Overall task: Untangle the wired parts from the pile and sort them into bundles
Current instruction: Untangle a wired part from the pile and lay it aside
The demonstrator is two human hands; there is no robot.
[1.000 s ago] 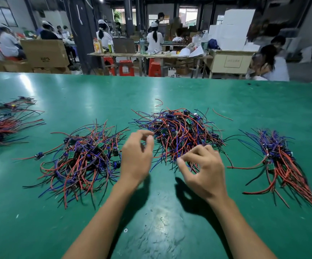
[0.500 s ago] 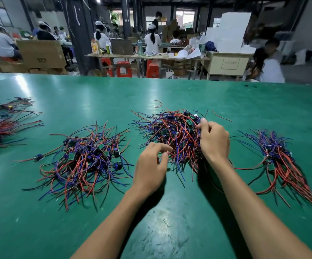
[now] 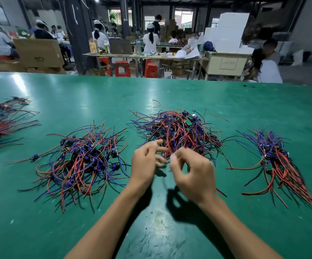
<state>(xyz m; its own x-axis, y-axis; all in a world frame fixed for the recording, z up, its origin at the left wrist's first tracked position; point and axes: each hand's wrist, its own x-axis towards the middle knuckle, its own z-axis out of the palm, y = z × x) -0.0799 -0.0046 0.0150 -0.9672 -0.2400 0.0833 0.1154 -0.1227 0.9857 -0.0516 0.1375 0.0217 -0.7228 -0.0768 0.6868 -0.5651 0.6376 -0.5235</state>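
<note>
Green and glossy, the tabletop [image 3: 245,101] stretches toward a dim workshop where people sit at far benches among red stools [image 3: 122,68] and cardboard boxes [image 3: 39,53]. At the far left edge lies a flat spread of red, black and blue wires [image 3: 0,126], partly cut off by the frame. Next along sits a loose left pile [image 3: 82,161] of red, blue and black leads with small green boards caught among them; one stray part [image 3: 34,157] lies just beside it on its left. Nearer the middle, the left hand [image 3: 145,163] hovers at the near edge of the middle pile [image 3: 177,129], its fingers loosely spread and holding nothing that can be made out. A red wire [image 3: 168,141] rises from between the hands up over that tangle. The right hand [image 3: 193,173], just beside the left, is curled with thumb and forefinger pinched at the lower end of this wire; motion blur hides the exact contact. Both forearms reach in from the bottom edge and cast dark shadows on the tabletop. A short loose wire [image 3: 157,103] lies beyond the middle pile. Well apart on the right lies a bundle [image 3: 278,161], its leads combed roughly parallel and fanning toward the near right corner.
</note>
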